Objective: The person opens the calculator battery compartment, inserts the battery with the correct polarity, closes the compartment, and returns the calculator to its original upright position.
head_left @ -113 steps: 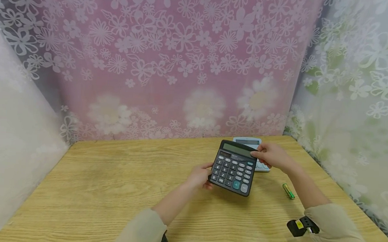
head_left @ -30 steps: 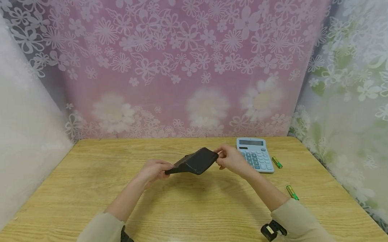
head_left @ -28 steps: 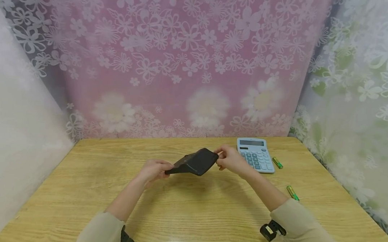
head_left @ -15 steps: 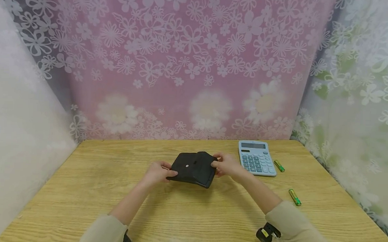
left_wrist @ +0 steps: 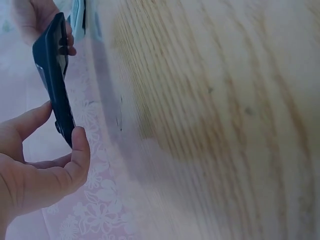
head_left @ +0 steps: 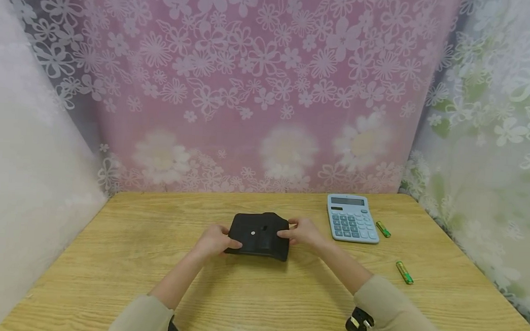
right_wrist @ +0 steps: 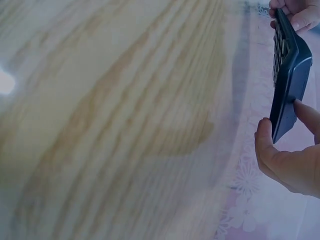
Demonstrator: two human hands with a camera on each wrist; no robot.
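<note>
A black calculator (head_left: 253,236) is held with its back up and its keys facing down, a little above the table. My left hand (head_left: 216,241) pinches its left edge, thumb on the back. At the opposite edge my right hand (head_left: 304,232) grips it between thumb and fingers. The left wrist view shows the calculator (left_wrist: 56,75) edge-on with the left hand (left_wrist: 45,170) on its near end. In the right wrist view the key side of the calculator (right_wrist: 290,80) shows as a row of buttons, and the right hand (right_wrist: 290,160) pinches its near end.
A light blue calculator (head_left: 352,218) lies face up on the wooden table (head_left: 154,269) at the back right. Beside it lies one green battery (head_left: 383,229); a second battery (head_left: 404,272) lies nearer the front. Flowered curtains (head_left: 268,96) hang behind and at the sides.
The black calculator, face up earlier, was brought left and turned over. In the last second its back tipped toward the camera and it sank lower. A battery beside the blue calculator came into view.
</note>
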